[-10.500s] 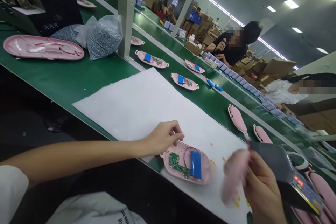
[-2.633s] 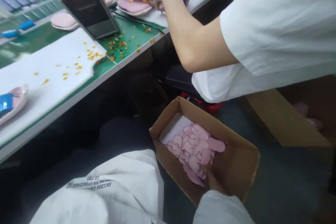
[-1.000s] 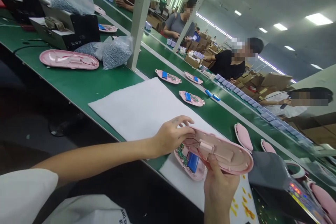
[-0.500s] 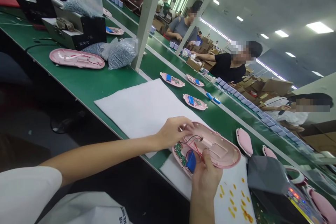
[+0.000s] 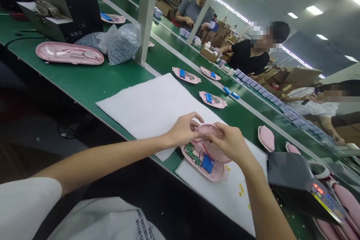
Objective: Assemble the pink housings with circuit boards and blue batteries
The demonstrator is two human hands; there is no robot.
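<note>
Pink plastic cover [image 5: 217, 153] tilts above the open shell [image 5: 218, 175] on the table [image 5: 123, 82], clamped in the right hand [image 5: 233, 142]; the left hand [image 5: 183, 131] meets its left end — grip unclear. Red wires [image 5: 204, 145] could snag or tear loose if the cover twists sharply.

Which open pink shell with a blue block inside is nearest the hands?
The shell partly beneath the cover the right hand holds, close by the left hand; the others lie farther off, uncovered.
</note>
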